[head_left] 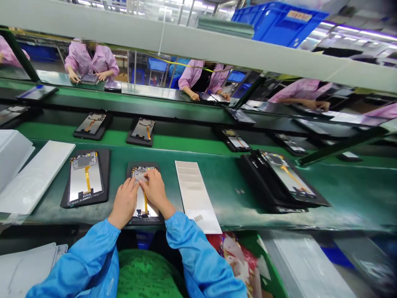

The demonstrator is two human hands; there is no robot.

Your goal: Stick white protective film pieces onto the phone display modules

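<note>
An opened tablet (151, 212) lies on a dark pad right in front of me, its circuit board at the far end and an orange ribbon cable (145, 203) running down its silver middle. My left hand (125, 203) rests over its left side, fingers bent and close together at the board. From the right, my right hand (155, 188) reaches onto the same board with thumb and fingers drawn together. The two hands' fingertips nearly meet there. Whatever small part they pinch is hidden by the fingers.
Left of me lie another opened tablet (88, 178) and a white board (37, 178). A pale strip card (194, 186) is at my right, then a stack of tablets on black pads (273, 182). More tablets line the green conveyor (186, 136); people in pink work beyond.
</note>
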